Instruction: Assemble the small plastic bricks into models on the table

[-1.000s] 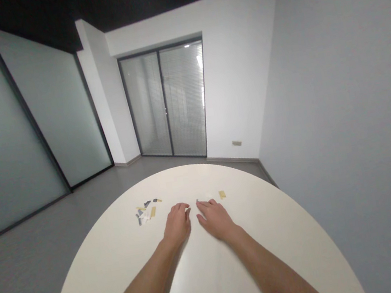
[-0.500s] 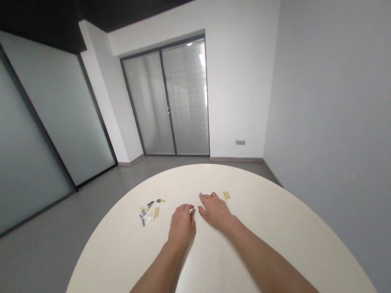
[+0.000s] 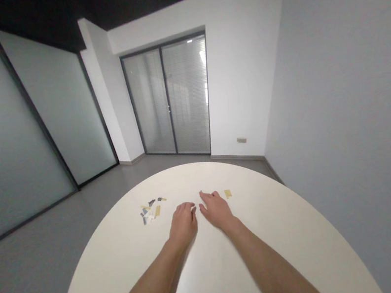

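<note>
Facing the right hand (image 3: 216,209) across a narrow gap, the left hand (image 3: 183,222) was observed low over a round, pale desk (image 3: 295,250). The left fingers were bent, with the thumb drawn in near the index finger; whether anything was pinched between them could not be determined. The right hand was spread, its index finger extended forward and its thumb standing apart on the side toward the left hand. A small grey piece (image 3: 200,192) lay at the tip of the right index finger; contact appeared likely but could not be confirmed.

Just beyond the right hand's outer side lay a flat yellow piece (image 3: 228,193). To the left of the left hand, and apart from it, was a loose group of small flat items: a yellow rectangle (image 3: 158,211) nearest the hand, a white piece (image 3: 149,216) beside it, and a grey strip (image 3: 143,219) farthest out. Dark pieces (image 3: 151,203) lay farther forward in the same group, with a dark bit (image 3: 160,199) touching or nearly touching a thin yellow strip (image 3: 164,200). Well ahead of both hands stood a glazed door (image 3: 187,98) with blinds.
</note>
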Tool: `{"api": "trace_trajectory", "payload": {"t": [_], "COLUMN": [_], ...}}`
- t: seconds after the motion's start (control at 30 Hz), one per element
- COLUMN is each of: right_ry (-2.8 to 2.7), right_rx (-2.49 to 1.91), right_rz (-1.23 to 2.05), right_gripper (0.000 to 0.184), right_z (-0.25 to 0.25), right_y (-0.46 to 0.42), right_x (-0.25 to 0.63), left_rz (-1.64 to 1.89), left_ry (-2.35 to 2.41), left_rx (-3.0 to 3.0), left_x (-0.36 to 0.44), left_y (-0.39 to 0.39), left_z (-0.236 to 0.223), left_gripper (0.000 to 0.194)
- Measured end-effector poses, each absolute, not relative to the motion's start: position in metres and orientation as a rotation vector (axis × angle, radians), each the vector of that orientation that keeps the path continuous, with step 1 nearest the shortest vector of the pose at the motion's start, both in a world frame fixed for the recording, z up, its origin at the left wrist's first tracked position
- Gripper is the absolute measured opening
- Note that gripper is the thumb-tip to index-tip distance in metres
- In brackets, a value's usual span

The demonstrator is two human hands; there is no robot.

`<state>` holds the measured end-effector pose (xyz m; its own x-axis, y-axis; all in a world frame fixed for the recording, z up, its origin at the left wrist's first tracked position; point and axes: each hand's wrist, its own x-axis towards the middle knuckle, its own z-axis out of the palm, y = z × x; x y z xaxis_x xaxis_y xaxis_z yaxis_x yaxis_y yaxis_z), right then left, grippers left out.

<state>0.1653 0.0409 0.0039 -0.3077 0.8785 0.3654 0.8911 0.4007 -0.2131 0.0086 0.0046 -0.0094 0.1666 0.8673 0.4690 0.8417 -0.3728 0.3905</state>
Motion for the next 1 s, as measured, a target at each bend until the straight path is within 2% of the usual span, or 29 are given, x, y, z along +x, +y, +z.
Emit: {"api": "trace_trajectory", "payload": {"t": [0.4, 0.6, 0.77, 1.0], "right_ry": [-2.215, -2.273, -2.289, -2.29], "right_rx": [-1.452, -1.452, -1.435, -1.435], "right_rz": [0.054, 0.006, -0.002, 0.021], "right_gripper": [0.047, 0.031, 0.031, 0.031], "right_z": [0.0, -0.001, -0.001, 0.001], "right_y": [0.024, 0.021, 0.021, 0.018], "right_x": [0.176, 0.174, 0.174, 0.176], "left_rz": [1.022, 1.0, 1.039, 0.793], "left_ry": [1.705, 1.728, 1.914, 2.307], "left_rx": [2.368, 2.316, 2.246, 2.204], "left_x": [0.006, 0.004, -0.005, -0.015], "left_y": [0.007, 0.006, 0.01, 0.012], "left_z": [-0.012, -0.008, -0.006, -0.008], "left_gripper": [0.026, 0.03, 0.028, 0.046]}}
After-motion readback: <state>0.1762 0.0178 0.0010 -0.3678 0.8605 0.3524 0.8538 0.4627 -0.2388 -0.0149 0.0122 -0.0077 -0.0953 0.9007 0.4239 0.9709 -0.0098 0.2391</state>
